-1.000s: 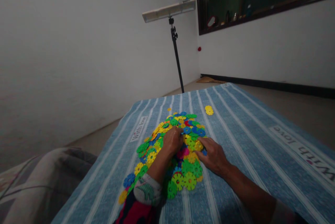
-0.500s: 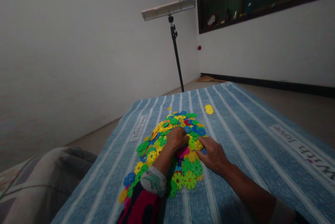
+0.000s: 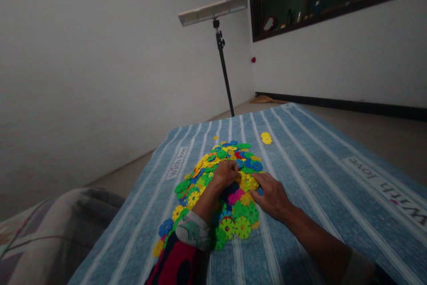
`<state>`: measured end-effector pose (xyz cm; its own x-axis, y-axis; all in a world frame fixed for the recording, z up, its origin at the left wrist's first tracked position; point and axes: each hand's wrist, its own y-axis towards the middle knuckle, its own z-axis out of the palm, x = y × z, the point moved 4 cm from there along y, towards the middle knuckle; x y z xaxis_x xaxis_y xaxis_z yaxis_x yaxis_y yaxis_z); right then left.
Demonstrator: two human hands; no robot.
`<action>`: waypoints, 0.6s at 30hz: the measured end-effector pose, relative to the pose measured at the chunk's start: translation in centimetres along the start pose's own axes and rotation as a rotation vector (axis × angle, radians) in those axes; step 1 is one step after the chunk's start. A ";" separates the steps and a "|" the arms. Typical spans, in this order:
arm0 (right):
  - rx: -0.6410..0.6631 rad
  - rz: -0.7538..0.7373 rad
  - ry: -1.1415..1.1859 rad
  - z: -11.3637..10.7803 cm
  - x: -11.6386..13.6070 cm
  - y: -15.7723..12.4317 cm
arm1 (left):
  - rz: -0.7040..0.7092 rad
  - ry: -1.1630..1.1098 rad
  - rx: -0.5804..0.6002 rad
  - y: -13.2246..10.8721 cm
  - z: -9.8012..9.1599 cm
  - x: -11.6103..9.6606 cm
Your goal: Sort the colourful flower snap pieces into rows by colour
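Observation:
A heap of toothed plastic snowflake discs (image 3: pixel 193 198) in green, yellow, blue, orange and pink lies on the striped cloth. Over the middle of the heap, my left hand (image 3: pixel 227 174) is closed with curled fingers. Its fingertips are close against a yellow cluster, and what they pinch is hidden. From the right, my right hand (image 3: pixel 271 194) grips yellow snowflake discs (image 3: pixel 247 182) between thumb and fingers, low over the heap. Farther back on the cloth, apart from the heap, lies a yellow piece of overlapping discs (image 3: pixel 266 138).
The blue and white striped cloth (image 3: pixel 300 178) covers the table under the heap. A single small yellow disc (image 3: pixel 215 138) lies behind the pile. Beyond the table stands a lamp on a black stand (image 3: pixel 225 71). Grey fabric (image 3: pixel 63 227) bulges at the lower left.
My left hand has lifted slightly and its fingers have shifted, baring more of the yellow discs and a pink disc. The right hand stays nearly in place.

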<state>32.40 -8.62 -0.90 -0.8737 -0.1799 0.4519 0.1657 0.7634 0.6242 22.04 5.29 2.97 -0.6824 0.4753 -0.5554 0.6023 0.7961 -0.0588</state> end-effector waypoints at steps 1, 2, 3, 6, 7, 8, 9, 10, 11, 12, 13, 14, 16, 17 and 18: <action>-0.002 -0.002 0.000 0.0 0.0 0.0 | 0.004 -0.037 -0.018 -0.1 -0.1 0.3; -0.004 -0.004 0.000 0.1 -0.1 0.0 | 0.006 -0.062 -0.036 -0.3 -0.3 0.5; -0.008 -0.005 -0.002 0.1 -0.1 -0.1 | 0.006 -0.080 -0.058 -0.4 -0.5 0.8; -0.020 -0.008 -0.011 0.2 -0.2 -0.1 | -0.009 -0.117 -0.146 -1.1 -1.4 1.5; -0.023 -0.009 -0.011 0.2 -0.2 -0.2 | -0.014 -0.135 -0.185 -1.4 -1.7 1.6; -0.025 -0.011 -0.011 0.2 -0.2 -0.2 | -0.018 -0.160 -0.225 -1.8 -2.0 1.6; -0.026 -0.012 -0.011 0.2 -0.2 -0.2 | -0.019 -0.198 -0.264 -2.2 -2.2 1.6; -0.028 -0.013 -0.010 0.2 -0.2 -0.2 | -0.018 -0.250 -0.294 -2.6 -2.3 1.4; -0.028 -0.012 -0.008 0.1 -0.2 -0.2 | -0.015 -0.316 -0.313 -3.0 -2.3 1.2; -0.027 -0.011 -0.007 0.1 -0.1 -0.2 | -0.012 -0.390 -0.314 -3.4 -2.1 0.9; -0.025 -0.008 -0.006 0.0 -0.1 -0.1 | -0.010 -0.465 -0.298 -3.7 -1.8 0.5; -0.025 -0.004 -0.006 -0.1 -0.1 -0.1 | -0.006 -0.536 -0.270 -4.1 -1.4 0.1; -0.033 0.003 -0.002 -0.2 0.0 -0.1 | -0.001 -0.640 -0.205 -4.7 -0.4 -0.8; -0.038 0.003 0.000 -0.3 0.0 -0.1 | 0.000 -0.674 -0.177 -5.0 0.1 -1.1; -0.044 0.001 0.002 -0.3 0.0 0.0 | -0.001 -0.698 -0.153 -5.2 0.5 -1.4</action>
<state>32.54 -8.85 -0.71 -0.8724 -0.1803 0.4544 0.1872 0.7354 0.6513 20.09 0.27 3.64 -0.2280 0.1648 -0.9596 0.5017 0.8645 0.0292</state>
